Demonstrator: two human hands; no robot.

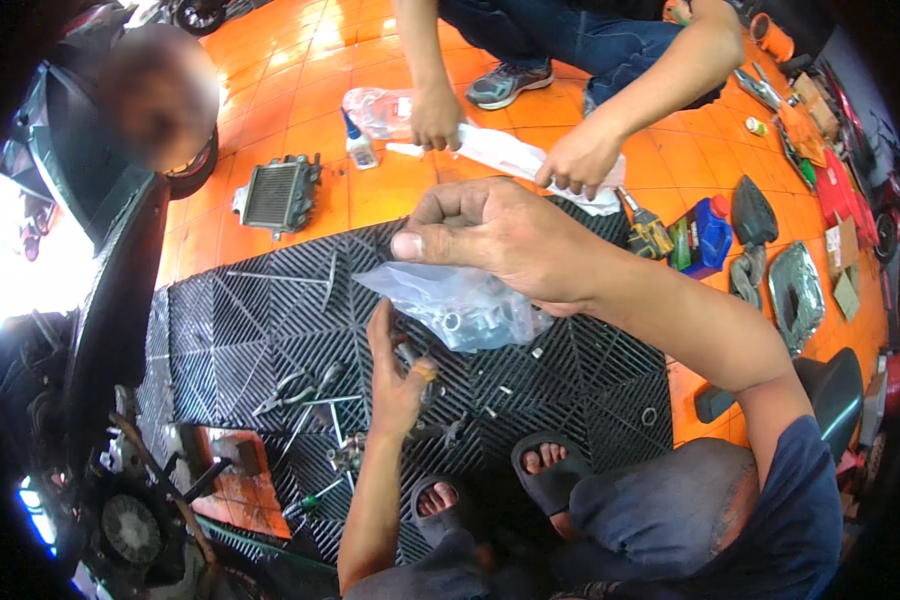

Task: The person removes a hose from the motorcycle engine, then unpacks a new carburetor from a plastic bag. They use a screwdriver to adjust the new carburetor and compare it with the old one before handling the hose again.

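Note:
My right hand (pixel 480 235) is raised over the mat, its thumb and index finger pinched together. Whatever sits in that pinch is too small and dark to name. Just below it is a clear plastic bag (pixel 460 310) with small metal parts inside; I cannot tell whether the lower fingers touch it. Lower and to the left, my left hand (pixel 395 385) has its thumb and fingers around a grey cylindrical metal part (pixel 407 353), partly hidden by the thumb. A yellowish patch covers the thumb's tip.
On the black ribbed mat (pixel 220 370) lie pliers (pixel 300 390), a T-handle wrench (pixel 330 280) and a screwdriver (pixel 315 498). Beyond are a radiator (pixel 278 195), a small glue bottle (pixel 360 150) and a blue bottle (pixel 705 240). Opposite, a person's hands (pixel 580 160) handle white material.

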